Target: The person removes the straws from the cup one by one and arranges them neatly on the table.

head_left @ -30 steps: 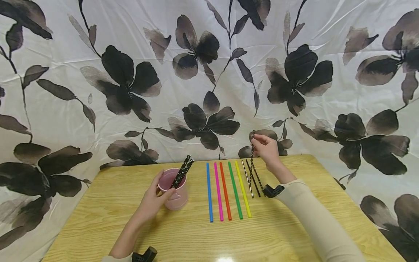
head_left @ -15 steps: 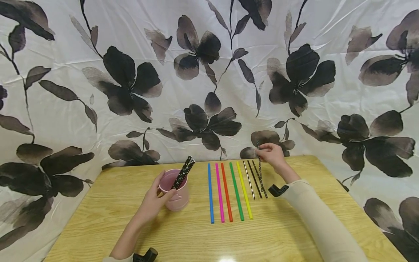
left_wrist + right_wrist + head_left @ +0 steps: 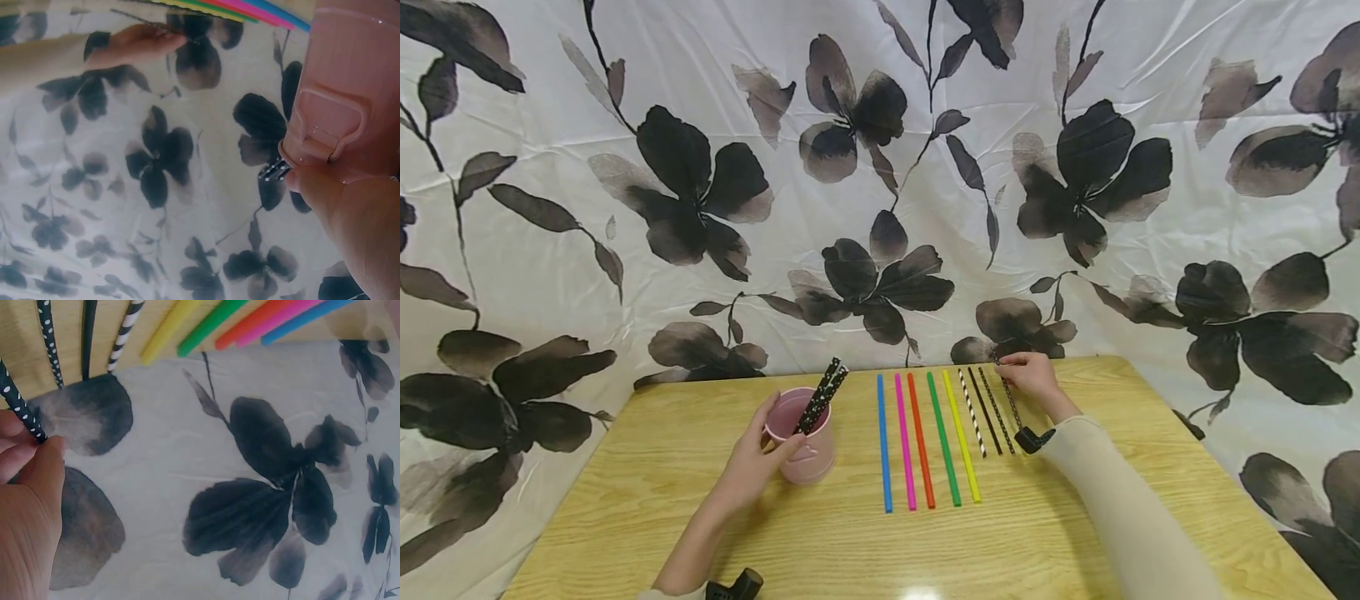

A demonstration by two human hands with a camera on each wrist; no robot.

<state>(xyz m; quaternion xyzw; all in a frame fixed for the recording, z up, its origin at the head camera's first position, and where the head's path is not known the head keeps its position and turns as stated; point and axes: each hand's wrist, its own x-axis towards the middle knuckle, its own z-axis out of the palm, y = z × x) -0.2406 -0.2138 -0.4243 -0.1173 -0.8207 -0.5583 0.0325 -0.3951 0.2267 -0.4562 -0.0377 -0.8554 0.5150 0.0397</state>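
My left hand (image 3: 758,457) grips a pink cup (image 3: 811,460) at the table's left, thumb at the rim. Black straws (image 3: 822,397) with a white pattern lean out of the cup, beside that thumb. In the left wrist view the cup (image 3: 350,69) shows a raised handle shape on its side. At the far right, my right hand (image 3: 1033,377) pinches a black straw with white dots (image 3: 1011,398) near its far end. The right wrist view shows this dotted straw (image 3: 19,406) between thumb and fingers, slanting over the table's far edge. Its near end lies by the wrist camera.
Straws lie side by side: blue (image 3: 884,442), pink (image 3: 906,442), red (image 3: 921,442), green (image 3: 943,437), yellow (image 3: 962,435), striped black-and-white (image 3: 972,412), plain black (image 3: 985,410) and dotted black (image 3: 996,410). Floral cloth (image 3: 865,192) hangs behind the wooden table (image 3: 835,550).
My right hand has moved right and down with the dotted straw, which now lies right of the other dotted one instead of crossing the row. My left hand stays at the cup.
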